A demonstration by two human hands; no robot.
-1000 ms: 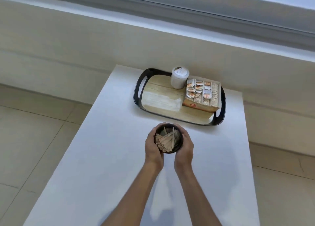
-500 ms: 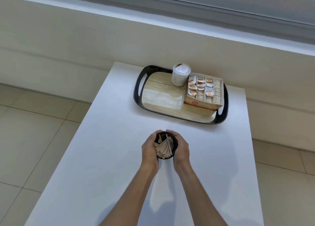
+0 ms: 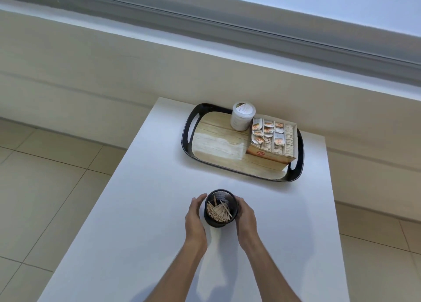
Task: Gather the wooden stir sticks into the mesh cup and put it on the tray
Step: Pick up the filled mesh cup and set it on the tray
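A black mesh cup [image 3: 211, 221] stands upright on the white table [image 3: 145, 210], a short way in front of the tray. Several wooden stir sticks [image 3: 219, 211] lean inside it. My left hand [image 3: 194, 219] curves around the cup's left side, fingers apart, with a thin gap between palm and mesh. My right hand [image 3: 247, 218] is cupped against the cup's right wall and touches it. The black-rimmed tray [image 3: 185, 137] with a wood-look floor lies at the table's far end, its left half bare.
On the tray stand a white lidded jar [image 3: 242, 117] at the back and a cardboard box of sachets [image 3: 273, 140] on the right. The narrow table drops off to tiled floor [image 3: 45, 187] on both sides. A low wall runs behind.
Both hands clasped the cup tightly before; now they have spread, and the left has come off the mesh. The cup rests on the table, further from the tray in view.
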